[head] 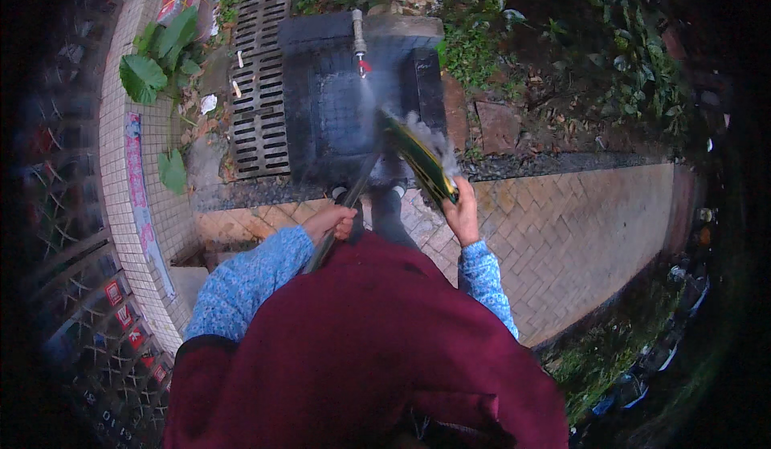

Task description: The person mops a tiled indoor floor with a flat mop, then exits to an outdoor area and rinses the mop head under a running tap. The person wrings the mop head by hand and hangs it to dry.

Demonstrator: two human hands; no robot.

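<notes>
My left hand (331,223) is closed around a grey pole (360,181), which slants up from beside my apron toward the sink. My right hand (462,208) grips the near end of a long green and yellow object (418,154) with a pale, fluffy-looking edge, possibly a mop head; its kind is unclear. Its far end is over the dark basin (343,111), below a metal tap (359,42) with a red handle. Blurred water comes from the tap. Whether the pole joins the green object cannot be told.
A slotted drain grate (259,87) runs left of the basin, beside a tiled wall (123,166) and large leaves (141,78). Brick paving (560,232) lies to the right. Plants (476,57) and a loose slab (497,127) are beyond it. My feet stand against the basin.
</notes>
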